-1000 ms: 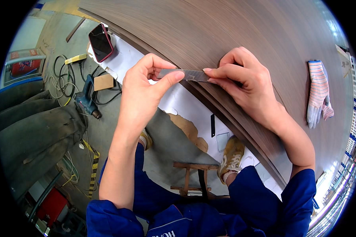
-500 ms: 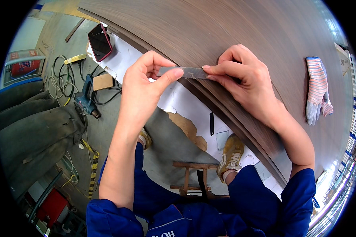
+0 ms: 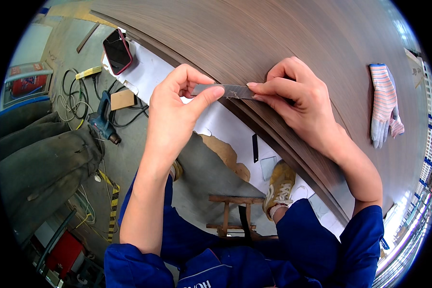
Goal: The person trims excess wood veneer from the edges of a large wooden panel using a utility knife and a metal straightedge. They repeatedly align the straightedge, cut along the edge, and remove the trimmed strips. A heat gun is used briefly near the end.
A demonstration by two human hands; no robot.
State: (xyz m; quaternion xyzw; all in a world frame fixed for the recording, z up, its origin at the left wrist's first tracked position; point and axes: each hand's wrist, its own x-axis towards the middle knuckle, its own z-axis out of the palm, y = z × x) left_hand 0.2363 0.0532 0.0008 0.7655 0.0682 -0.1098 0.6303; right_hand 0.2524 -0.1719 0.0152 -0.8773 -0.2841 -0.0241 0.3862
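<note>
A short, flat grey strip (image 3: pixel 234 91) with a few pale shreds on its face is stretched level between my two hands. My left hand (image 3: pixel 175 108) pinches its left end between thumb and fingers. At the other end, the thumb and forefinger of my right hand (image 3: pixel 300 98) grip the strip's tip. Both hands are over the near edge of a large brown wood-grain panel (image 3: pixel 216 38), my right one largely above its top face. Exactly what the strip is made of I cannot tell.
A striped work glove (image 3: pixel 383 103) lies on the panel at right. Left of the panel are a phone (image 3: pixel 117 52), a heat gun (image 3: pixel 102 117), coiled cables (image 3: pixel 74 96) and a cardboard piece (image 3: pixel 123 99). Below are a wooden stool (image 3: pixel 225 218) and a dark narrow strip (image 3: pixel 255 148).
The strip has tipped slightly, and its shredded face shows a little differently. Both hands keep their pinch on it. The surroundings have shifted slightly left in view.
</note>
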